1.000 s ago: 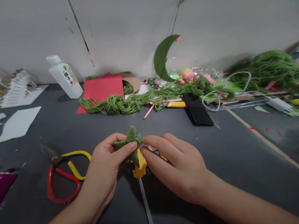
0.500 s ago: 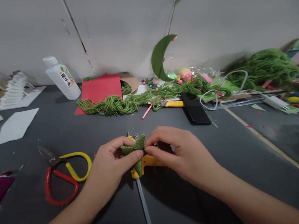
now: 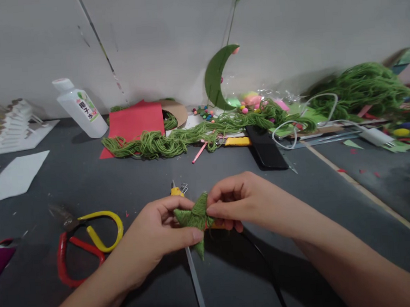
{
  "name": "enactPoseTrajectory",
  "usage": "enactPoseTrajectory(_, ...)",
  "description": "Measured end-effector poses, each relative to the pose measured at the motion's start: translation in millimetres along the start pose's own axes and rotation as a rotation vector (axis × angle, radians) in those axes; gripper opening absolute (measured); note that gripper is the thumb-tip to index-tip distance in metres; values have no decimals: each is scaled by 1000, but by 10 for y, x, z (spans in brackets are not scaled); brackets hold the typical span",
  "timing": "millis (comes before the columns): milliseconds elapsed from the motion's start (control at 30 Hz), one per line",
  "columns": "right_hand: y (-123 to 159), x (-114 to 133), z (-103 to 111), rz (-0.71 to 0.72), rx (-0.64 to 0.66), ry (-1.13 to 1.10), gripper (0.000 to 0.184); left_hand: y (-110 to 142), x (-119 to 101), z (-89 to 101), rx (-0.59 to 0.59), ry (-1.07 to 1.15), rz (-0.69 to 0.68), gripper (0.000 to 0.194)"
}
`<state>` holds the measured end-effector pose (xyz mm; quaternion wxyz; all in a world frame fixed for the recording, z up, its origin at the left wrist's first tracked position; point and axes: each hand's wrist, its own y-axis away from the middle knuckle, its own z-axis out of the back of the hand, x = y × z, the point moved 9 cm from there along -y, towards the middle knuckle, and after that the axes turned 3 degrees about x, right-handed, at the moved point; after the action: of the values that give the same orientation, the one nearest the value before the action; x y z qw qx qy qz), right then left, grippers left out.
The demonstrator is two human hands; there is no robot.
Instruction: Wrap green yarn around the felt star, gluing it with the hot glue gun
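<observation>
Above the dark table, my left hand (image 3: 168, 227) grips a green yarn-wrapped star (image 3: 192, 223), its thumb across the front. My right hand (image 3: 234, 202) pinches at the star's right edge with thumb and forefinger, apparently on the green yarn; the fingertips hide the exact spot. A thin loop of yarn hangs faintly under that hand. Below the star lies a yellow glue gun (image 3: 176, 191), mostly covered by the hands, with a glue stick (image 3: 196, 283) sticking out toward me and a black cord running off to the right.
Scissors (image 3: 66, 222) with red and yellow handles lie at left. Farther back are a white bottle (image 3: 80, 108), red paper (image 3: 137, 120), bundled green yarn (image 3: 156, 145), a black phone (image 3: 265, 147), a white charger (image 3: 377, 137) and a green crescent (image 3: 216, 78) against the wall.
The star has come slightly right, lower and nearer, turned so more of its face shows. My right hand has shifted right with it, still pinching at its edge.
</observation>
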<state>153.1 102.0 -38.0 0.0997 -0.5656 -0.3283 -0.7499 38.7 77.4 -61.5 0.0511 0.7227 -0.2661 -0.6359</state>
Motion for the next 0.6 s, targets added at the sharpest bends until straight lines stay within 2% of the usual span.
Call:
enactPoseTrajectory(133,-25,-97,-39,-75,76,-141,11,-3,-33,-14,4,3,-20,18)
enactPoseTrajectory(233,-44,-183,-122,-137,186,-272,11,-1,-65,-13,-8,28,-49,20)
enactPoseTrajectory(367,-73,-249,-266,-166,309,-461,11,10,-65,-51,60,74,-61,20)
enactPoseTrajectory(467,-111,-221,-297,-111,250,-547,15,15,-52,-38,77,131,-72,21)
enactPoseTrajectory(600,-120,-146,-205,-17,5,-464,18,10,-43,11,37,221,-94,23)
